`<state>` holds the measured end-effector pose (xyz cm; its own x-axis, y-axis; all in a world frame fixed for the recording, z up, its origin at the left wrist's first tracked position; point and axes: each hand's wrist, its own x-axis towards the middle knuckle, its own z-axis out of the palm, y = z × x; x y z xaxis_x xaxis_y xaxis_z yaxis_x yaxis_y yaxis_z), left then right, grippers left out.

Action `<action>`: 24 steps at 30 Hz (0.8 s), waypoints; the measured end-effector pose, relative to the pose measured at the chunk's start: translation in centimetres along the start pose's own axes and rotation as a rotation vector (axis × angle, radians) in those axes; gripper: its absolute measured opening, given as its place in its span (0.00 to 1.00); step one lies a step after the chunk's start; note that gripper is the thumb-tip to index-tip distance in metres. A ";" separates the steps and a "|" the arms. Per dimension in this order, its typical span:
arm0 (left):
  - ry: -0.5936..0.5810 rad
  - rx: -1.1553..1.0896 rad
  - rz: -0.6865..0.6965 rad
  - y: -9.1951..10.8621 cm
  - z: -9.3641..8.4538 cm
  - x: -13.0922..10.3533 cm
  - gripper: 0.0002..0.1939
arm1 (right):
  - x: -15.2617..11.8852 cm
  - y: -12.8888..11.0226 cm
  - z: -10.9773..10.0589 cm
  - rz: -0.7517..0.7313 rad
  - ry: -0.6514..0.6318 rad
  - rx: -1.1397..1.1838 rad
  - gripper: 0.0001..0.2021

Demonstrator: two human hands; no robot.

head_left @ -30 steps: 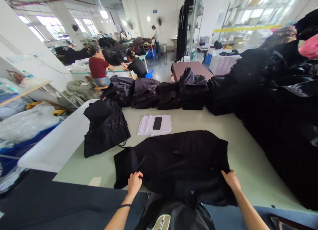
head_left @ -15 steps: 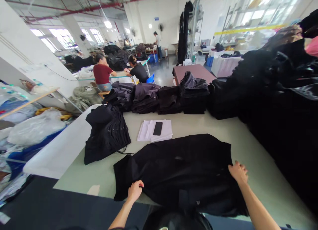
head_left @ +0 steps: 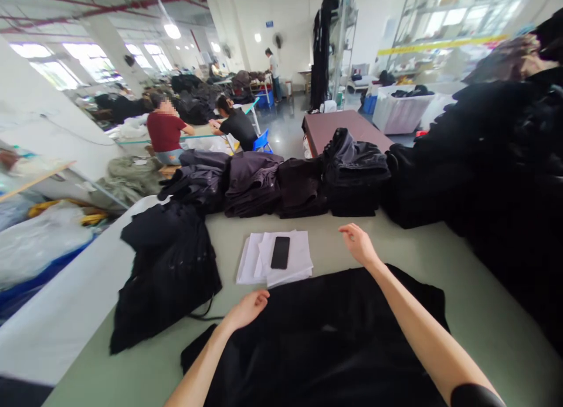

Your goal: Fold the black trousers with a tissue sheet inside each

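A black garment (head_left: pixel 325 336) lies spread on the pale green table (head_left: pixel 88 351), its near part running out of the bottom of the view. My left hand (head_left: pixel 249 309) is over its far left edge, fingers loosely bent, with nothing visible in them. Beyond the garment's far edge, my right hand (head_left: pixel 358 244) hovers above the table, fingers loosely curved and holding nothing I can see. Between and past the hands, a black phone (head_left: pixel 280 253) rests on white sheets of paper (head_left: pixel 250 260).
A stack of black garments (head_left: pixel 167 272) stands at the left, a dark cord trailing from it. Several folded dark piles (head_left: pixel 253 181) line the far edge. A large black heap (head_left: pixel 497 160) rises on the right. Two people sit at a table (head_left: pixel 202 136) beyond.
Both hands have left the garment's sides and moved away from me, the right one also leftward past the far edge. The view has shifted, so the table appears closer.
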<state>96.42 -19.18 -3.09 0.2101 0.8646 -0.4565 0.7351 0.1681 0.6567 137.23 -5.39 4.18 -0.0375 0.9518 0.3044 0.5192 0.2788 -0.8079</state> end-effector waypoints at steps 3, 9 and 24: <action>-0.049 0.108 0.117 3.5 -2.2 8.1 0.14 | 5.8 -0.5 3.2 -0.057 -0.010 -0.046 0.13; -0.055 0.421 0.209 9.2 -1.0 21.5 0.14 | 15.0 1.6 8.7 0.044 0.033 -0.248 0.19; -0.254 0.638 0.068 6.3 3.3 33.1 0.09 | 20.3 8.9 14.6 -0.027 -0.018 -0.154 0.31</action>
<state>110.16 8.93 -16.07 0.3564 0.7124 -0.6045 0.9342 -0.2613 0.2428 128.63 18.25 -4.19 -0.0677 0.9469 0.3144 0.6429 0.2824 -0.7120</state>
